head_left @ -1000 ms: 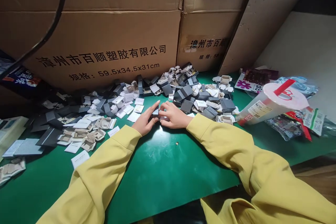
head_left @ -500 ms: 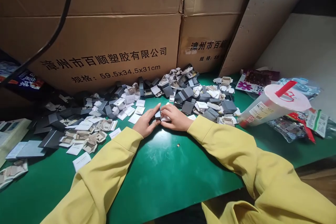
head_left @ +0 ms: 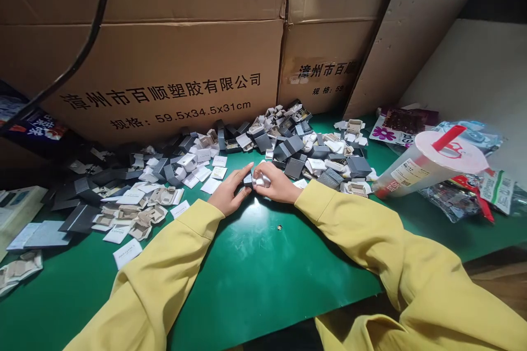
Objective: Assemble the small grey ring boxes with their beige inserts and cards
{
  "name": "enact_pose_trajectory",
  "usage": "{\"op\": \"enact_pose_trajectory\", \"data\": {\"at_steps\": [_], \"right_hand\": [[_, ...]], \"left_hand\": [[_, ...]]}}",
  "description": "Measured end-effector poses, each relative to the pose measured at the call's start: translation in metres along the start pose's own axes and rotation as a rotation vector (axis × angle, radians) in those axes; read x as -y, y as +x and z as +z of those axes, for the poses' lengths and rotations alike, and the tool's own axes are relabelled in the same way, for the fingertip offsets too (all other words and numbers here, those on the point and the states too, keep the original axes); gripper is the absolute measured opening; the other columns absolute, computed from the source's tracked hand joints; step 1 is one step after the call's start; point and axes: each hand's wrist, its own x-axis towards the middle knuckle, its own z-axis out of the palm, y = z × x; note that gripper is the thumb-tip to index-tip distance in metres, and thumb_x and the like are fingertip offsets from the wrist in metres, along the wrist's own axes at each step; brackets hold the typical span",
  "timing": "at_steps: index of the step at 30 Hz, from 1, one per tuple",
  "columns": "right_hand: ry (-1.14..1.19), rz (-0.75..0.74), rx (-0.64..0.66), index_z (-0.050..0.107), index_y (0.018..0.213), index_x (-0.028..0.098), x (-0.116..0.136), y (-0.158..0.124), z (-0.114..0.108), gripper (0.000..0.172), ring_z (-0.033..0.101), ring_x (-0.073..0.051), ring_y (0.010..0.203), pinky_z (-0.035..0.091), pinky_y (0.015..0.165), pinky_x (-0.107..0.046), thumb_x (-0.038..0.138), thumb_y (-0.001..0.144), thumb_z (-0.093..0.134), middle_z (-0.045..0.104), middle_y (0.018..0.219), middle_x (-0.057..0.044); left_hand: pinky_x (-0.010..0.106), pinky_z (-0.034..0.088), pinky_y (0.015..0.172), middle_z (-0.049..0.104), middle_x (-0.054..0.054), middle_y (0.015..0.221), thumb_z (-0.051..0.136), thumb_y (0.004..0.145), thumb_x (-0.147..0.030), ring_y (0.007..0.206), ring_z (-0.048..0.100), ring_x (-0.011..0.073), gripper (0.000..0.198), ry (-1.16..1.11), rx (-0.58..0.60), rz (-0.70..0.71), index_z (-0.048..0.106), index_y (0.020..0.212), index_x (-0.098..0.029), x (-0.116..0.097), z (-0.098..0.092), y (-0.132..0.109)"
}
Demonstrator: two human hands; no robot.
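Facing cartons (head_left: 185, 49) across the green table (head_left: 267, 279), left hand (head_left: 229, 192) grips small dark box (head_left: 247, 180), right hand (head_left: 277, 182) pale piece (head_left: 261, 180).

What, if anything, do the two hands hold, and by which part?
The left hand holds a small dark box at opposite sides, between thumb and fingers. The right hand seems to pinch a pale piece beside it; exactly where is hidden.

A small packing workshop is suggested. Cartons (head_left: 185, 46), printed with a plastics company's name and dimensions, are lined up behind a green counter (head_left: 267, 279), which is strewn with many small dark boxes (head_left: 295, 168) and pale trays (head_left: 167, 194). A cup (head_left: 405, 173) and packets (head_left: 448, 203) are set at the right.
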Motion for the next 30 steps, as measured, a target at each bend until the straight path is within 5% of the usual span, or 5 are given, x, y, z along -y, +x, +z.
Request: {"op": "enact_pose_trajectory", "data": {"at_steps": [14, 30], "right_hand": [[-0.024, -0.078, 0.029, 0.054, 0.104, 0.019, -0.002, -0.002, -0.001, 0.035, 0.048, -0.022, 0.106, 0.038, 0.092, -0.040, 0.036, 0.075, 0.063, 0.054, 0.110, -0.011], [-0.100, 0.033, -0.035, 0.051, 0.110, 0.018, -0.006, -0.004, 0.002, 0.037, 0.048, -0.021, 0.094, 0.043, 0.084, -0.035, 0.024, 0.075, 0.057, 0.059, 0.103, -0.007]], "left_hand": [[0.041, 0.031, 0.104, 0.039, 0.012, 0.135, 0.035, 0.087, -0.021, 0.125, 0.037, 0.0217, 0.054, 0.019, -0.099, -0.025, 0.022, 0.139, -0.019, 0.008, 0.005, 0.001], [0.039, 0.040, 0.094, 0.044, 0.011, 0.127, 0.045, 0.085, -0.031, 0.114, 0.045, 0.0223, 0.058, 0.008, -0.101, -0.060, 0.024, 0.139, -0.023, 0.002, 0.001, 0.001]]}}
